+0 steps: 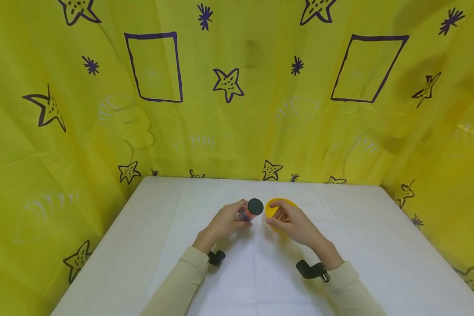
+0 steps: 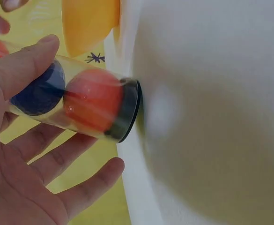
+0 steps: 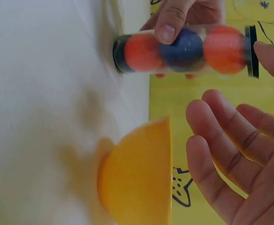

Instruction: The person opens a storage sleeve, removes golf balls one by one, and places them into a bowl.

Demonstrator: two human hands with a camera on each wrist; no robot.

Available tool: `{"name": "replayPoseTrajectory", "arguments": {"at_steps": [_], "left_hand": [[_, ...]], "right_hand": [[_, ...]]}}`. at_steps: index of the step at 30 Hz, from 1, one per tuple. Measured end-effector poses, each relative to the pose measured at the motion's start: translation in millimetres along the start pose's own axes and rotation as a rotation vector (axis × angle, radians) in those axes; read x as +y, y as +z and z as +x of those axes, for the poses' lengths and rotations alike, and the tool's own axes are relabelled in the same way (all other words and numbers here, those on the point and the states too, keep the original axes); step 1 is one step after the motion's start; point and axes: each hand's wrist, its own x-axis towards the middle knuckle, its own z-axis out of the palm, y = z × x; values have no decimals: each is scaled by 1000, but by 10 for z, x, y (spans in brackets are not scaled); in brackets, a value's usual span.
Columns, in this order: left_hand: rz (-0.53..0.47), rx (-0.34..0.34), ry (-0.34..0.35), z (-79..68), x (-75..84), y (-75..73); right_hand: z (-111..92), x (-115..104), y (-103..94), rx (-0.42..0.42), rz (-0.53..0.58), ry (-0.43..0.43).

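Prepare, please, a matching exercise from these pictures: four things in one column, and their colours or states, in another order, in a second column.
1. bowl
2. middle ball
3. left hand
4. upper cap

A. dark blue
B. holding the clear tube
C. black
D. yellow

Pairs: 1-D, 2-A, 3-B, 4-C

I saw a table (image 1: 399, 250), its white covering (image 1: 237, 281) faintly creased, probably cloth; on it a yellow bowl (image 3: 139, 178) stood upright.
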Motion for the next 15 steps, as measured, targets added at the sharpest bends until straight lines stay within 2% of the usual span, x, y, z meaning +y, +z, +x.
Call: {"name": "replayPoseTrajectory", "arguments": {"at_steps": [4, 10, 15], "left_hand": [[16, -30, 13, 4, 52, 41], [154, -57, 21, -13, 131, 126], [213, -56, 36, -27, 123, 137]], "right_hand": [[10, -6, 36, 2, 1, 21], [-20, -23, 52, 6, -42, 70], [-28, -32, 56, -1, -86, 115]]}}
